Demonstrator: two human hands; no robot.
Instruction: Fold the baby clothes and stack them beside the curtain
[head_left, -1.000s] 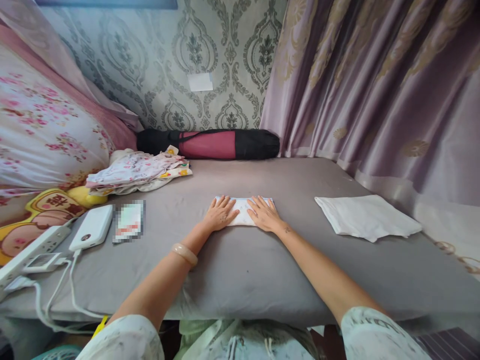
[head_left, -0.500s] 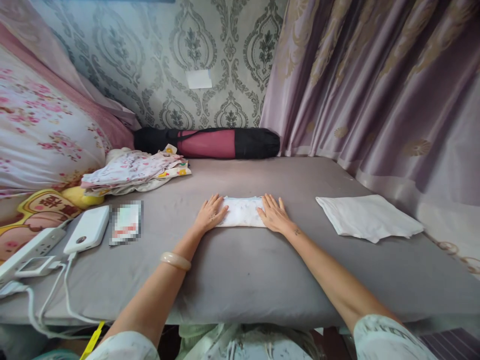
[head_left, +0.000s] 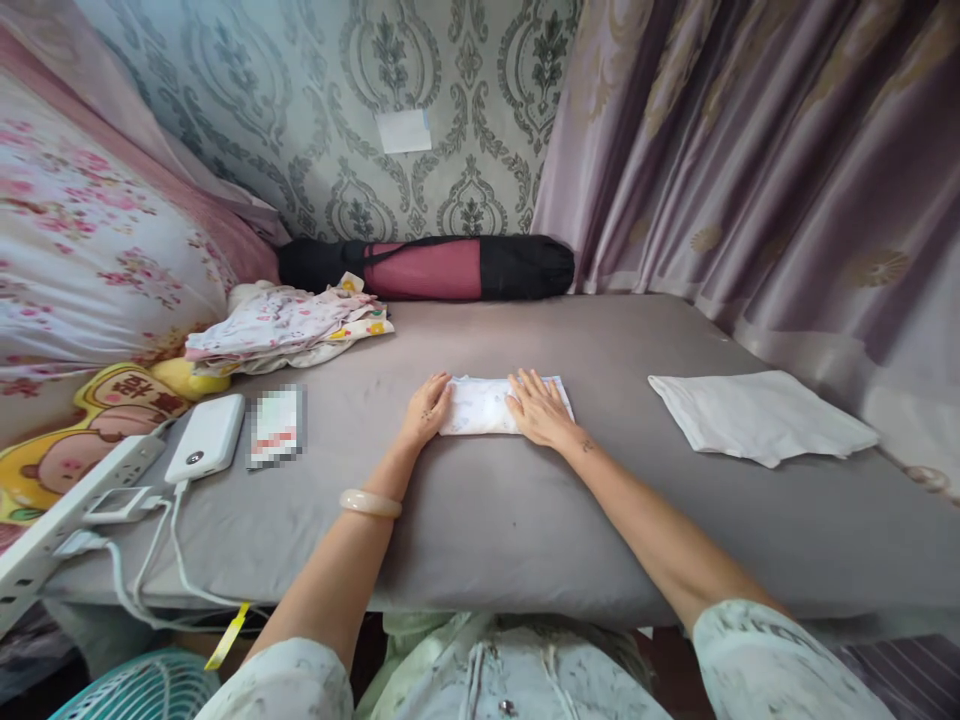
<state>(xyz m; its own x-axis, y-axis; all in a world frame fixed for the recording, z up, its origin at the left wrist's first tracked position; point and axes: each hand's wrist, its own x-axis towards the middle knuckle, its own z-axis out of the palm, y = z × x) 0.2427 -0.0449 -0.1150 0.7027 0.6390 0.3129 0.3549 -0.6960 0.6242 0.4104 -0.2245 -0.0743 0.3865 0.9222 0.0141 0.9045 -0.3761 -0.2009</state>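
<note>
A small white printed cloth [head_left: 480, 405], folded into a flat rectangle, lies on the grey-covered bed surface [head_left: 465, 520] in front of me. My left hand [head_left: 429, 408] rests at its left edge, fingers stretched forward and lying along the side. Flat on the cloth's right part is my right hand [head_left: 538, 408], its fingers spread; the cloth's right corner shows beyond it. Neither hand grips anything. Farther right lies a white folded cloth [head_left: 761, 412], apart from both hands.
Left are a pile of printed clothes [head_left: 289, 325], a white power bank [head_left: 205, 437], a power strip [head_left: 90, 505] with cables and a blurred packet [head_left: 276, 427]. A black and red roll bag [head_left: 424, 270] lies along the wall. Curtains [head_left: 675, 180] hang at right.
My right hand has moved inward from the cloth's right edge onto its top. My left hand has shifted to lie along the left edge. The camera view has tilted slightly.
</note>
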